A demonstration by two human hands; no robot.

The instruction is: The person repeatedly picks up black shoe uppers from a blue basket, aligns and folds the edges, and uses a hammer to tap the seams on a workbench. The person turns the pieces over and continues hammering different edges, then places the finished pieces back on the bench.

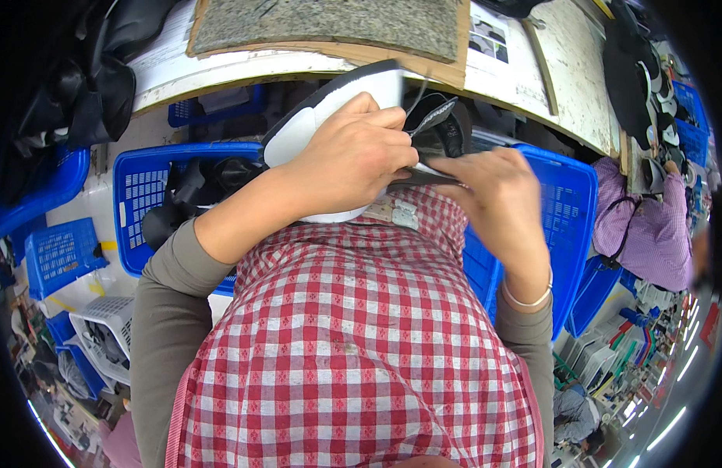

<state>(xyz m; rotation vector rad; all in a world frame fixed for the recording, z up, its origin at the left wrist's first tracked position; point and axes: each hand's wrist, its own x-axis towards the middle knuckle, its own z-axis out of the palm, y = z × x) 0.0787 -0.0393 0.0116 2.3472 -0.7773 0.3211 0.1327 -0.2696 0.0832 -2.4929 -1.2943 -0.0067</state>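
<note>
Red-and-white checked apron (345, 335) fills the lower middle. White workbench (575, 86) across the top, grey stone slab (330, 27) on it. 2 blue baskets just short of the bench: left basket (129, 234) with black pieces (197, 183) inside, right basket (568, 210) beside the right forearm. White-and-black shoe (318, 121) is held up at the apron's top, in front of the bench edge, mostly under and to the left of the left hand (361, 148); right hand (497, 191) is at its right side. Broad white face turned up-left, black edging along its upper rim; long axis looks slanted, upper right to lower left, upper end pointing at the bench. Can't tell toe from heel. Left hand nearly closed, fingers curled, gripping the shoe. Right hand blurred, thumb and fingers pinched almost together on a thin dark strip (431, 178), kind unclear. Small dark label (435, 117) with pale print sits between the 2 hands, beyond the fingertips. Pale bracelet (530, 303) on right wrist.
</note>
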